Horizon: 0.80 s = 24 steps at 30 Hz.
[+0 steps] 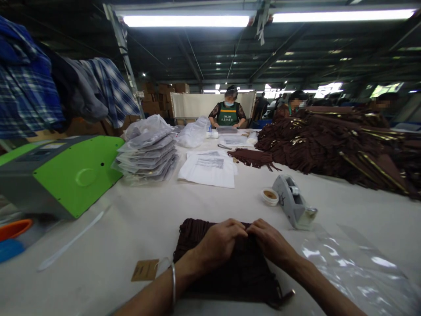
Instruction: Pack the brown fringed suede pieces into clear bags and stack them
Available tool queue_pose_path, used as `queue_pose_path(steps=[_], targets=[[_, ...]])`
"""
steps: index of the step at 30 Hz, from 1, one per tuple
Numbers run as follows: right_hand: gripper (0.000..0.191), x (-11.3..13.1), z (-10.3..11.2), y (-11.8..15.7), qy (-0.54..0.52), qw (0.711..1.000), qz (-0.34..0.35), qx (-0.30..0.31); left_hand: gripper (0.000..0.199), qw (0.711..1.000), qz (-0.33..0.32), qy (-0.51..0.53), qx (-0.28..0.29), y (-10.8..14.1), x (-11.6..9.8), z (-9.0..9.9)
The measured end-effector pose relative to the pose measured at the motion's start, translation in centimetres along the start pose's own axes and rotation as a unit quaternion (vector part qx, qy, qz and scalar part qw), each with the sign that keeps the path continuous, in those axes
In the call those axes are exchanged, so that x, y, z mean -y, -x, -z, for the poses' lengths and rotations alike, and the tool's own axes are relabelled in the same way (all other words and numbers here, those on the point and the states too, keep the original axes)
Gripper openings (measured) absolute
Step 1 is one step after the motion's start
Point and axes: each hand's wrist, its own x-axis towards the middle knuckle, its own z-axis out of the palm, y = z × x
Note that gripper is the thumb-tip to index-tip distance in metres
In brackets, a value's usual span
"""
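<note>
Fluorescent tubes [186, 21] light a pale worktable [144, 210]; on its near part lies a dark-brown fabric bundle [233, 278], pinched near its far edge by left hand [219, 242] and right hand [270, 239], set close together.

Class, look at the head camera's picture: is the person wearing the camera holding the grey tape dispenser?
No, the tape dispenser stands apart on the table, while the left hand and right hand are on the dark brown fringed piece.
</note>
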Motion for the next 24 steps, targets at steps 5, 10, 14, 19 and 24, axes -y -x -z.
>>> queue_pose_path(steps=[5, 10, 14, 19, 24], targets=[[0.031, 2.3, 0.0, 2.2, -0.023, 0.999, 0.033, -0.020, 0.050, 0.989, 0.097, -0.108, 0.026, -2.9, 2.9, -0.6], [0.035, 4.7, 0.4, 4.5, -0.039, 0.994, 0.083, -0.058, 0.034, 0.976, 0.114, -0.159, 0.097, -4.5, 3.9, -2.6], [0.033, 4.9, 1.4, 4.2, -0.059, 0.992, 0.060, -0.096, 0.023, 0.967, 0.104, -0.203, 0.114, -4.1, 3.1, -3.3], [0.039, 1.2, 1.3, 0.3, -0.030, 0.989, -0.077, -0.120, 0.018, 0.957, 0.076, -0.249, 0.130, -2.9, 1.2, -3.2], [0.050, -1.1, 0.2, -3.1, -0.007, 0.995, -0.089, -0.040, 0.015, 0.951, 0.025, -0.270, 0.148, -0.7, -0.9, -3.1]])
